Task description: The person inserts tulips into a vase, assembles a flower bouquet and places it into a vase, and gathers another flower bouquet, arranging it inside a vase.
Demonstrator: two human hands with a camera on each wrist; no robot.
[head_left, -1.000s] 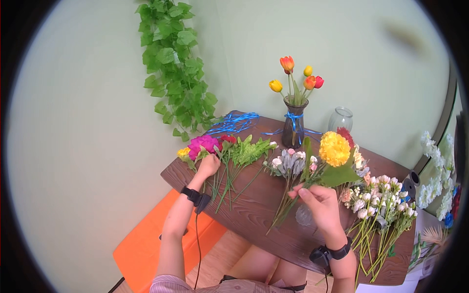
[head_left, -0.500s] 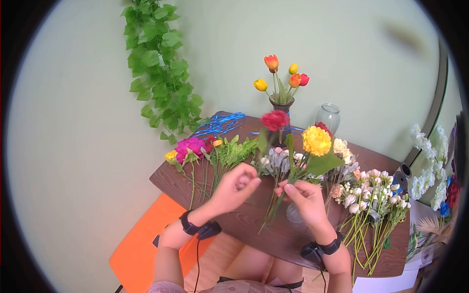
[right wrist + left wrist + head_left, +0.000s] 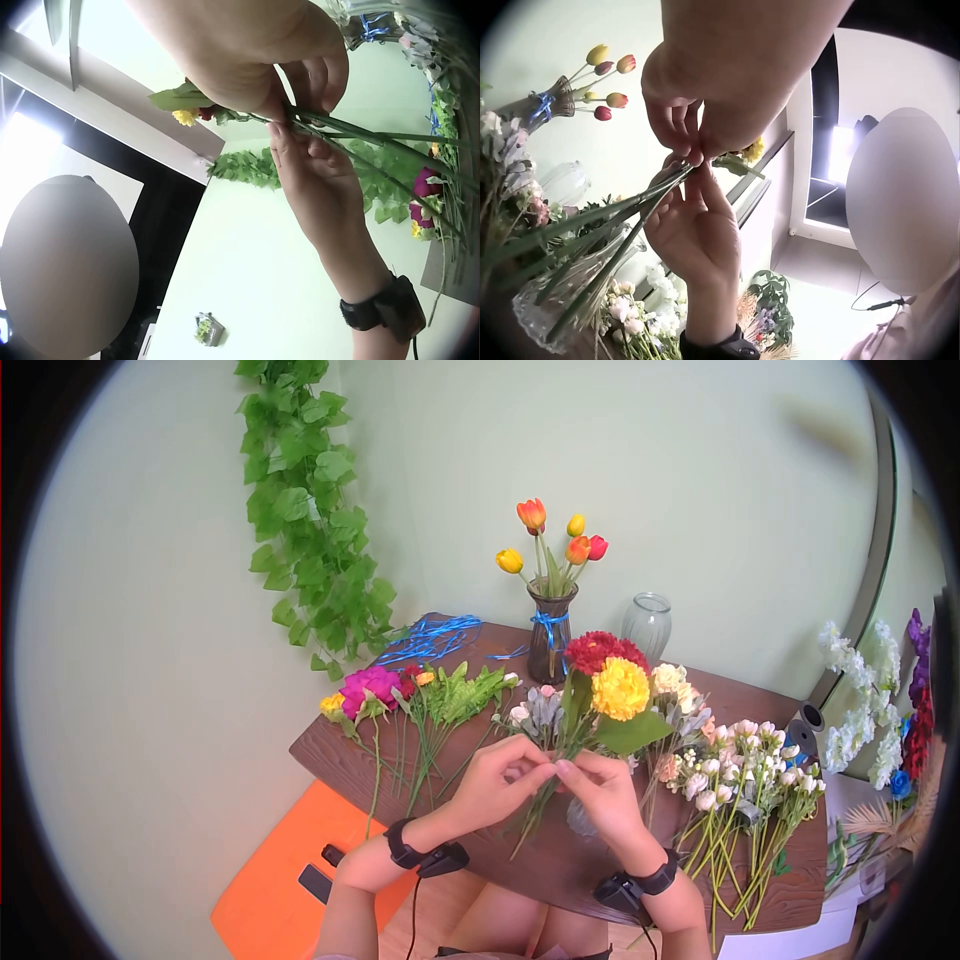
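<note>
The hands meet fingertip to fingertip over the table's front part, round a small bunch of green stems (image 3: 375,137). A large yellow flower (image 3: 620,690) with a broad green leaf (image 3: 635,731) tops the bunch, and red blooms (image 3: 600,649) stand close behind it. My right hand (image 3: 606,797) pinches the stems between thumb and fingers. Against it, my left hand (image 3: 497,782) pinches stems at the same spot. The stem ends slant down past the hands in the left wrist view, over a clear ribbed glass vase (image 3: 544,304).
Purple flowers (image 3: 370,690) and green fern sprigs (image 3: 462,695) lie at the left, white rosebud stems (image 3: 745,770) at the right. Behind stand a dark vase of tulips (image 3: 550,640) and a clear jar (image 3: 648,622). Blue ribbon (image 3: 430,639) lies at the back left.
My left hand has left the flowers at the left, carried a red flower across and brought it to the bunch in my right hand. The head view has shifted.
</note>
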